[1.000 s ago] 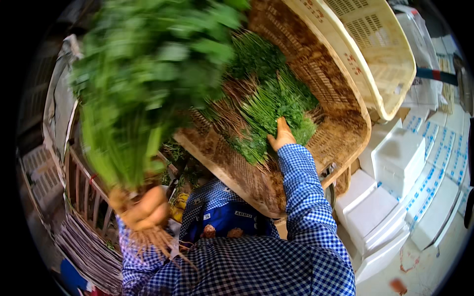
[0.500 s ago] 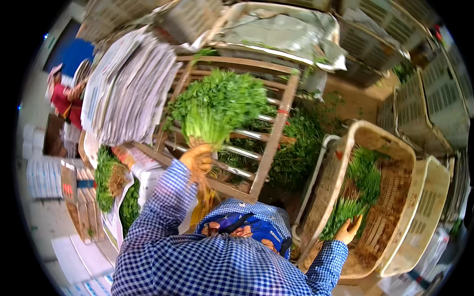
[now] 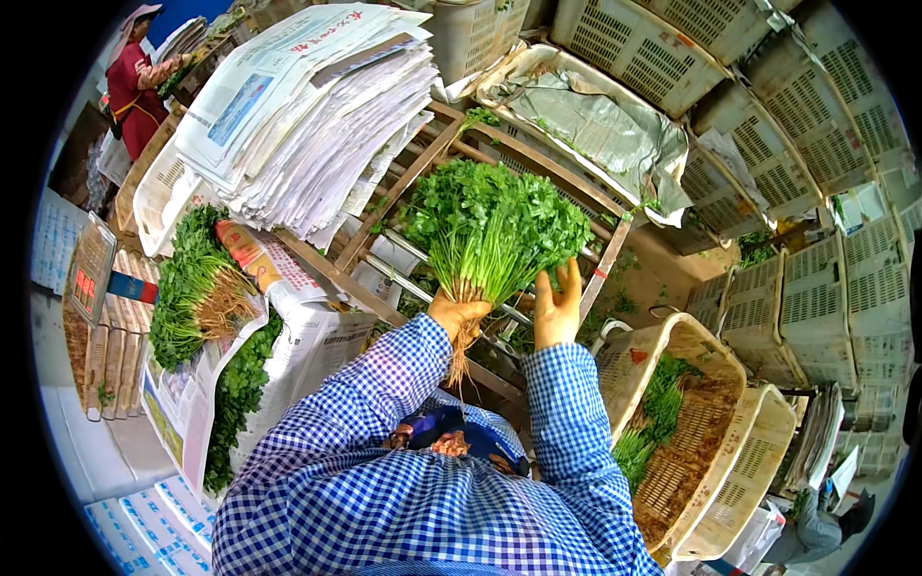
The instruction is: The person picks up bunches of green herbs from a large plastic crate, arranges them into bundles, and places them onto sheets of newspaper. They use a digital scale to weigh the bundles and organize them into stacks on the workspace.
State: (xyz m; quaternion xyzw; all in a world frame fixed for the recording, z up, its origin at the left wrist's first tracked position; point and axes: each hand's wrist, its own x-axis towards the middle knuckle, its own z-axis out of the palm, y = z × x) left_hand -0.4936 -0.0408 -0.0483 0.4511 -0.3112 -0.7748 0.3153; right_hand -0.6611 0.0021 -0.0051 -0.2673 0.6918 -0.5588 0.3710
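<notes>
My left hand (image 3: 455, 315) is closed around the root end of a bunch of leafy celery-like greens (image 3: 495, 216). Pale roots dangle below the fist, and the leaves fan out away from me over a slatted wooden rack (image 3: 567, 178). Close to the right side of the leaves, my right hand (image 3: 558, 301) is raised with fingers apart and nothing gripped. It is at or just beside the leaf edge; whether it touches, I cannot tell.
A thick newspaper stack (image 3: 327, 115) stands left of the rack. More rooted greens (image 3: 197, 288) lie on newspaper at the left, beside a scale (image 3: 91, 274). A soiled crate (image 3: 663, 336) at the right holds green bunches. Stacked crates (image 3: 816, 298) line the far right. A person (image 3: 134, 86) works far left.
My right hand has come out of the crate on the right and up beside the bunch. The view has turned; my left hand keeps its grip on the greens.
</notes>
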